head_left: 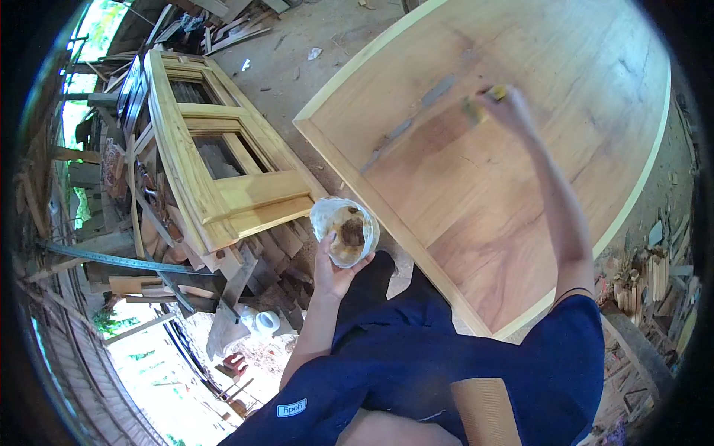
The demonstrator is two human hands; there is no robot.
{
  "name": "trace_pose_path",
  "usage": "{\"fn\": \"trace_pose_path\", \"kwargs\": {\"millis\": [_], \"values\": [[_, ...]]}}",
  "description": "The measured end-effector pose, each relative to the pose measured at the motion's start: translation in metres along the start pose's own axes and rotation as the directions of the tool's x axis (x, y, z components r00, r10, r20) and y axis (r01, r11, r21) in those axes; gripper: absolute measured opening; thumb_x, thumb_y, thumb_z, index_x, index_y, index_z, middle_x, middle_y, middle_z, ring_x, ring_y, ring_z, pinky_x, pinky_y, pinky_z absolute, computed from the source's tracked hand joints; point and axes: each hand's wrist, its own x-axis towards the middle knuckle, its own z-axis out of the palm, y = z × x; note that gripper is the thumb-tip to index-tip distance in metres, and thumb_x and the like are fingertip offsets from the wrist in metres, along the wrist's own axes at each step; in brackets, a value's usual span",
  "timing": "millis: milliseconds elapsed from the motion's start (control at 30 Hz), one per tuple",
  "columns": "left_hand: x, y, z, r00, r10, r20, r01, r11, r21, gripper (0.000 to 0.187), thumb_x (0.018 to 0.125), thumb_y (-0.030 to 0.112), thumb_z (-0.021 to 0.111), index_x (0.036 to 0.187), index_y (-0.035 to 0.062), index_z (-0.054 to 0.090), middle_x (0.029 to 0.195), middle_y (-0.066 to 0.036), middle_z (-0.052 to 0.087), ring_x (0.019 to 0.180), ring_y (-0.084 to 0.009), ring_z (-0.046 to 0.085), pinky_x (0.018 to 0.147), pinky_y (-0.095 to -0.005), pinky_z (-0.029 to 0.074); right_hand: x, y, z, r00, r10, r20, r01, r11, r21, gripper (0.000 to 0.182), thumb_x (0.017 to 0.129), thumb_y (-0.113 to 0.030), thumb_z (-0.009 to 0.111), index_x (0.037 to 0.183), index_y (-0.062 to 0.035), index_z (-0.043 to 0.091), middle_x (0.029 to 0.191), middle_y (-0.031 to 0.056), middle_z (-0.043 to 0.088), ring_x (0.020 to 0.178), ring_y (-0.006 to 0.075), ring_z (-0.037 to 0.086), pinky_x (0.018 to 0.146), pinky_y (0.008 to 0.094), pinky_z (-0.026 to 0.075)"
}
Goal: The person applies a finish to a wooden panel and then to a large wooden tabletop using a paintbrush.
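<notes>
My left hand (335,273) is wrapped round the lower side of a whitish container (343,232) with brown residue inside, held near the edge of a large wooden panel (491,171). Over the panel, my right hand (507,104) grips a brush (474,110) with a yellowish handle; its lower end is blurred by motion. A darker, wet-looking patch (435,134) lies on the wood left of the brush. Grey filler patches (439,89) run along the panel beside it.
A yellowish wooden door or window frame (249,186) rests on stacked wood at the left. Scrap wood (658,286) lies at the right. A white cup-like container (266,322) stands at the lower left.
</notes>
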Motion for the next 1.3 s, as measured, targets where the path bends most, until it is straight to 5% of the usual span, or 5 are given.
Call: {"fn": "trace_pose_path", "kwargs": {"millis": [433, 767, 900, 1067, 1300], "values": [[0.013, 0.042, -0.021, 0.999, -0.041, 0.028, 0.042, 0.998, -0.041, 0.055, 0.086, 0.035, 0.058, 0.133, 0.0132, 0.040, 0.128, -0.013, 0.050, 0.113, -0.0330, 0.053, 0.091, -0.0574, 0.046, -0.063, -0.097, 0.146, 0.902, -0.233, 0.362, 0.431, 0.500, -0.751, 0.021, 0.076, -0.015, 0.060, 0.096, -0.0156, 0.058, 0.100, 0.0071, 0.058, 0.092, 0.0197, 0.061, 0.068, 0.0339, 0.050], [0.053, 0.112, -0.059, 0.984, -0.095, 0.151, 0.096, 0.995, 0.000, 0.059, 0.086, 0.037, 0.059, 0.134, 0.0110, 0.038, 0.130, -0.014, 0.048, 0.114, -0.0333, 0.052, 0.091, -0.0558, 0.046, -0.086, -0.155, 0.188, 0.906, -0.219, 0.362, 0.086, 0.932, 0.351, 0.020, 0.080, -0.016, 0.071, 0.098, -0.0077, 0.068, 0.088, 0.0046, 0.068, 0.075, 0.0205, 0.063, 0.070, 0.0304, 0.051], [0.061, 0.137, -0.075, 0.984, -0.093, 0.149, 0.092, 0.996, 0.014, 0.058, 0.087, 0.036, 0.058, 0.134, 0.0108, 0.038, 0.131, -0.014, 0.047, 0.114, -0.0341, 0.051, 0.091, -0.0551, 0.047, -0.025, -0.090, 0.120, 0.907, 0.282, 0.313, -0.353, 0.915, 0.196, 0.018, 0.084, -0.017, 0.066, 0.099, -0.0064, 0.068, 0.089, -0.0006, 0.066, 0.081, 0.0081, 0.059, 0.071, 0.0259, 0.049], [0.074, 0.154, -0.106, 0.975, -0.097, 0.199, 0.101, 0.995, -0.011, 0.057, 0.087, 0.036, 0.058, 0.134, 0.0112, 0.039, 0.129, -0.014, 0.049, 0.113, -0.0338, 0.053, 0.089, -0.0548, 0.048, 0.023, -0.048, 0.058, 0.950, -0.061, -0.305, -0.076, 0.905, -0.418, 0.017, 0.082, -0.021, 0.065, 0.093, -0.0091, 0.070, 0.090, 0.0105, 0.069, 0.081, 0.0236, 0.067, 0.073, 0.0354, 0.051], [0.089, 0.163, -0.122, 0.976, -0.112, 0.189, 0.115, 0.993, -0.005, 0.058, 0.086, 0.040, 0.058, 0.134, 0.0123, 0.040, 0.129, -0.013, 0.050, 0.113, -0.0336, 0.053, 0.091, -0.0539, 0.047, -0.015, -0.079, 0.163, 0.957, -0.266, 0.114, 0.273, 0.701, -0.659, 0.031, 0.079, -0.015, 0.060, 0.109, -0.0142, 0.058, 0.077, 0.0133, 0.063, 0.069, 0.0318, 0.063, 0.056, 0.0394, 0.050]]}}
